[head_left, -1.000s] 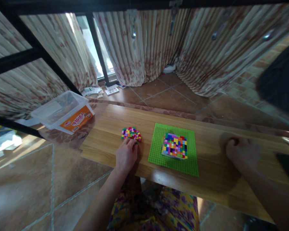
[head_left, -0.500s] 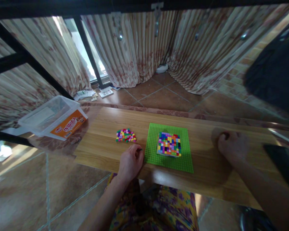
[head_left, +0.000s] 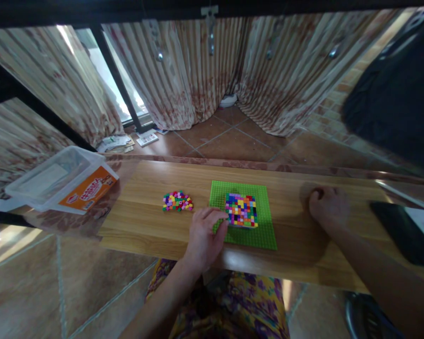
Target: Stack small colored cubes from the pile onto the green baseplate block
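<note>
Head camera looked down on a wooden tabletop (head_left: pixel 297 254) with a green baseplate (head_left: pixel 265 235) lying flat near its middle. On the baseplate stood a block of small multicoloured bricks (head_left: pixel 241 209), built as a square and placed toward the far part of the plate. The left hand (head_left: pixel 205 233) lay over the near left corner of the baseplate, with its fingers (head_left: pixel 219 215) stretched forward and loosely spread, and the fingertips touched or almost touched the left side of the block. I could not tell if a small brick was pinched between the fingers. To the left of the baseplate, apart from it, a small pile of loose coloured bricks (head_left: pixel 177 201) lay on the wood. The right hand (head_left: pixel 328 206) rested on the tabletop well to the right of the baseplate, curled into a loose fist, and whether it held something could not be seen. A clear plastic tub (head_left: pixel 58 181) with an orange label stood at the far left, beyond the edge of the tabletop. A dark flat device (head_left: pixel 399 228) lay at the right end.
</note>
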{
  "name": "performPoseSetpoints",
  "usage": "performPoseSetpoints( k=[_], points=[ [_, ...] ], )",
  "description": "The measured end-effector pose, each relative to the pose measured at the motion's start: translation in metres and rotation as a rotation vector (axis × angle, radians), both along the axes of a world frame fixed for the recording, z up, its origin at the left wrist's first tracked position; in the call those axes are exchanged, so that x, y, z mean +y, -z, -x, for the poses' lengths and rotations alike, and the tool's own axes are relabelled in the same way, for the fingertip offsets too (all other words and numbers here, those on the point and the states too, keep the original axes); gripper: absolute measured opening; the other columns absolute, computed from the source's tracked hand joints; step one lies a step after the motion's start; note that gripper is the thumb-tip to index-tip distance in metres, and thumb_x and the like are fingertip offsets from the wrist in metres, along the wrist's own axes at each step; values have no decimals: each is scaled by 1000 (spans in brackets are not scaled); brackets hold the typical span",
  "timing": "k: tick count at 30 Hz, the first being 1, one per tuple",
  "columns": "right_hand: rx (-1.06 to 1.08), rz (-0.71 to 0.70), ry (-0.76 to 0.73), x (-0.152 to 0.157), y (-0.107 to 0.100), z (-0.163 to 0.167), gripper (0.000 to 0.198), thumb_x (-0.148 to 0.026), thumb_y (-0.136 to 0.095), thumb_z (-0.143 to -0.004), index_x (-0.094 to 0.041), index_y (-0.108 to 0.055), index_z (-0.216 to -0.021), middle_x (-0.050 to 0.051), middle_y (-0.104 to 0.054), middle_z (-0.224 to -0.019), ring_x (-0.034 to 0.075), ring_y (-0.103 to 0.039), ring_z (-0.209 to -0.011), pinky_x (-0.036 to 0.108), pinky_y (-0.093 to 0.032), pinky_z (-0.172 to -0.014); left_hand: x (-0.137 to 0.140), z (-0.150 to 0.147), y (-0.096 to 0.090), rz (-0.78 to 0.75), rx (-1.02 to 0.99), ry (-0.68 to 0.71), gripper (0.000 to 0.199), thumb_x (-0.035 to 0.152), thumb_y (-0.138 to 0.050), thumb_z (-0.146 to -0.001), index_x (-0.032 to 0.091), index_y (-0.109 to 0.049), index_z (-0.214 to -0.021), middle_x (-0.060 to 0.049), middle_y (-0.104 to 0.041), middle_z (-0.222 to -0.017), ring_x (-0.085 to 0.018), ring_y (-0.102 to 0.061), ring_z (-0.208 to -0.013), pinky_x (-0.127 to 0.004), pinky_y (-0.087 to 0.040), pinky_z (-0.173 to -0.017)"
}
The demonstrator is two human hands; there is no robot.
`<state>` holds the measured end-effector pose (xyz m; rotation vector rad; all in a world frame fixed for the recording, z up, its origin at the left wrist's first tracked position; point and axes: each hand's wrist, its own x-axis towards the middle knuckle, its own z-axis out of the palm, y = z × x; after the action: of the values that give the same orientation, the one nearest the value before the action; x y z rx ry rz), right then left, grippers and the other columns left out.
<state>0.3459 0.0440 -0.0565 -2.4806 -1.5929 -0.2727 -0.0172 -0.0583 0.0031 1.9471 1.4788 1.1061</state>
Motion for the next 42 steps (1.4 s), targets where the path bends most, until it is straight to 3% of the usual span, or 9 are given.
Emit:
performPoseSetpoints(
  k=[7,16,32,42],
  points=[
    [-26,-24,-31,0,1,-1,44,-34,-35,-89,-9,-67,-107,20,-62,-106,28,-53,-98,37,-38,-83,14,-22,3,-8,1,2,10,19,-65,-82,24,-73,-87,-6,-67,-108,-22,-59,-103,-40,-40,-96],
    [-34,-28,-30,0,1,0,42,-33,-36,-88,-11,-67,-106,18,-61,-105,27,-52,-96,35,-37,-81,18,-29,5,44,-44,-16,14,14,-71,-77,26,-74,-83,-4,-60,-126,-23,-52,-119,-44,-37,-103],
    [-17,-23,-26,-1,-3,2,41,-32,-37,-89,-10,-67,-107,19,-61,-107,25,-49,-96,34,-33,-82,19,-40,13,4,-153,-110,15,7,-71,-72,22,-72,-74,-6,-61,-123,-21,-57,-115,-43,-43,-101],
    [-29,-12,-37,-1,0,0,43,-33,-35,-90,-9,-67,-106,20,-61,-106,26,-49,-97,35,-34,-82,15,-41,17,-141,-11,-127,12,14,-69,-79,26,-73,-75,-3,-70,-115,-21,-57,-111,-44,-42,-98]
  ],
)
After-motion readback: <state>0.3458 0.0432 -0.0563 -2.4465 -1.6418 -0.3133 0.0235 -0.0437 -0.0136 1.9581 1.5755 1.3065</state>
